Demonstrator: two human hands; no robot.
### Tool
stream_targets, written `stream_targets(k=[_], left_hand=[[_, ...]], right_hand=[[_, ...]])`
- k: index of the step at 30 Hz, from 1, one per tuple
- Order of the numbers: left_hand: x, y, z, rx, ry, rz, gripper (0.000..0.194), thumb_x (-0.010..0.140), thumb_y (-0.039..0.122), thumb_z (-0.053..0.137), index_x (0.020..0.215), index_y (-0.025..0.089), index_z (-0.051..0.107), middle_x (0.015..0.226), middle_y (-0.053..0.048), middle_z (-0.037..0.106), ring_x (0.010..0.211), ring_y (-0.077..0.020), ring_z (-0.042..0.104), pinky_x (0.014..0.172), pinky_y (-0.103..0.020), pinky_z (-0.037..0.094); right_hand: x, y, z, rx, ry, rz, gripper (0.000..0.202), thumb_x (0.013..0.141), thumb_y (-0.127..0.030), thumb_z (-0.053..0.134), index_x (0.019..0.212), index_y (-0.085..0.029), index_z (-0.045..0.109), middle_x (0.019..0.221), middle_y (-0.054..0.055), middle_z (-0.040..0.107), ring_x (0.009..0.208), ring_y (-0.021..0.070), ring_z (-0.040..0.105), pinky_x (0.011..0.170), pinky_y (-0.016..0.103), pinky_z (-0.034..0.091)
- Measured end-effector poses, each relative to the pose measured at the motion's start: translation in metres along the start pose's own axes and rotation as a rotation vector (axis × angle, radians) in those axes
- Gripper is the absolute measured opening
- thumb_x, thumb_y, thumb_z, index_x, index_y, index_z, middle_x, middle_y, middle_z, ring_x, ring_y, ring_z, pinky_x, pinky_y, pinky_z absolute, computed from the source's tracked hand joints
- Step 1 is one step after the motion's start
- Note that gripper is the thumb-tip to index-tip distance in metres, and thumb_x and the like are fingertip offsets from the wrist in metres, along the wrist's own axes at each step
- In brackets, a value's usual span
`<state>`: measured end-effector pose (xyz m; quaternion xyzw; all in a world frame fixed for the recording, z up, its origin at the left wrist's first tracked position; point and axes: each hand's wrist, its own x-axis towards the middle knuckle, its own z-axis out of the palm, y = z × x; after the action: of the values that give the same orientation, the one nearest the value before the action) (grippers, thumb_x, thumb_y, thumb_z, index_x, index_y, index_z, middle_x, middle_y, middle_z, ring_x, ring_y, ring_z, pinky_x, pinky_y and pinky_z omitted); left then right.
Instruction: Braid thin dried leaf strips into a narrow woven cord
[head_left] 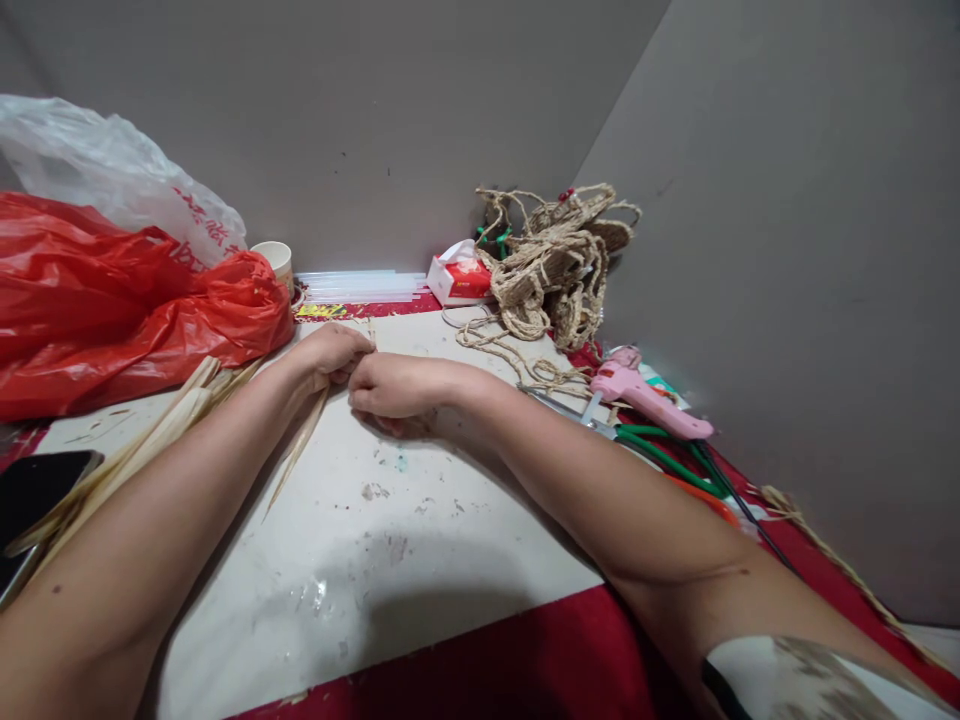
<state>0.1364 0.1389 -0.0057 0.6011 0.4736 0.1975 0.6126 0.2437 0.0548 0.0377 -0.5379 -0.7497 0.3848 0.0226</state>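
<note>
Both hands meet above the far part of a white board (450, 520). My left hand (334, 352) is closed on a dry straw-coloured husk strip (301, 450), whose pointed tail hangs down toward the board. Beside it on the right, touching it, my right hand (394, 388) has its fingers curled and pressed together; whatever is between them is hidden. More pale husk strips (169, 425) lie beneath and left of my left forearm.
Red plastic bag (135, 310), paper cup (274, 262) and phone (45, 490) are on the left. Clear glue sticks (364, 287), a tissue box (459, 275) and braided cord (555, 265) lie behind. Pink glue gun (645, 395) and green-handled scissors (671, 455) are right.
</note>
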Motion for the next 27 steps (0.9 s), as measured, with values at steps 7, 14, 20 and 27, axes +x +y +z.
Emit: stream_targets(k=[7,14,20,27], left_hand=[[-0.005,0.007,-0.007,-0.163,-0.110,-0.072,0.013,0.077,0.010,0.055,0.064,0.012,0.055,0.042,0.010,0.024,0.032,-0.0017,0.016,0.034,-0.016,0.010],[-0.005,0.006,-0.005,-0.182,-0.103,-0.060,0.025,0.078,0.010,0.054,0.055,0.014,0.047,0.043,0.008,0.024,0.032,-0.0014,0.018,0.034,-0.015,0.011],[-0.008,0.007,-0.003,-0.052,-0.123,-0.021,0.026,0.081,0.009,0.052,0.056,0.013,0.051,0.043,0.008,0.024,0.032,-0.0013,0.017,0.036,-0.018,0.009],[-0.016,0.014,-0.005,0.071,-0.098,-0.016,0.023,0.076,0.009,0.058,0.056,0.014,0.050,0.041,0.007,0.030,0.032,-0.0013,0.021,0.035,-0.017,0.010]], right_hand=[[0.005,0.032,-0.035,0.349,0.536,0.141,0.035,0.094,-0.035,0.049,0.068,-0.013,0.054,0.052,0.004,0.057,0.042,0.0089,0.053,0.042,0.019,0.038],[0.036,0.044,-0.014,0.821,0.268,0.168,0.031,0.096,-0.028,0.043,0.068,-0.016,0.045,0.044,-0.005,0.042,0.030,0.0032,0.029,0.031,0.017,0.019],[0.037,0.059,-0.021,0.795,0.084,0.150,0.035,0.095,-0.027,0.042,0.062,-0.014,0.048,0.040,-0.009,0.024,0.030,0.0022,0.015,0.032,0.017,0.009],[0.041,0.059,-0.016,0.887,0.185,0.180,0.030,0.088,-0.019,0.049,0.059,-0.017,0.043,0.038,-0.008,0.025,0.031,0.0030,0.017,0.033,0.017,0.010]])
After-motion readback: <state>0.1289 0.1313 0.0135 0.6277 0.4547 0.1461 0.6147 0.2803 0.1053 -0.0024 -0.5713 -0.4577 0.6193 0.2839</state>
